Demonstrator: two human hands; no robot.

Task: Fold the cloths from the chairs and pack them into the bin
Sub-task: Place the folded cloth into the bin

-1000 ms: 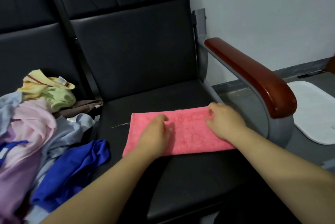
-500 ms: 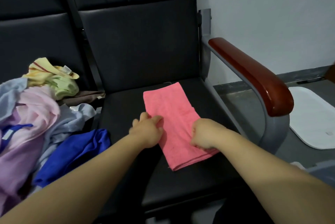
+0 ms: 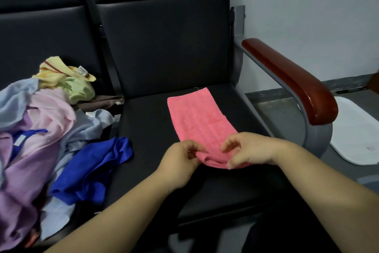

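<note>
A pink cloth (image 3: 196,117), folded into a long strip, lies on the black seat (image 3: 149,129) of the right chair and runs away from me. My left hand (image 3: 180,160) pinches its near left corner. My right hand (image 3: 248,150) pinches the near right corner with curled fingers, and that near end is lifted slightly off the seat. On the left chair lies a heap of unfolded cloths (image 3: 41,129): blue (image 3: 92,168), pink, purple, pale blue, yellow and green. No bin is clearly in view.
The chair's red-brown armrest (image 3: 293,80) on a grey frame rises right of the seat. A white lid or tray (image 3: 356,129) lies on the grey floor beyond it. The chair backs and a white wall stand behind.
The pink strip was turned from lying crosswise to pointing away from me. Both hands slid from its top down to its near end and took hold of the corners.
</note>
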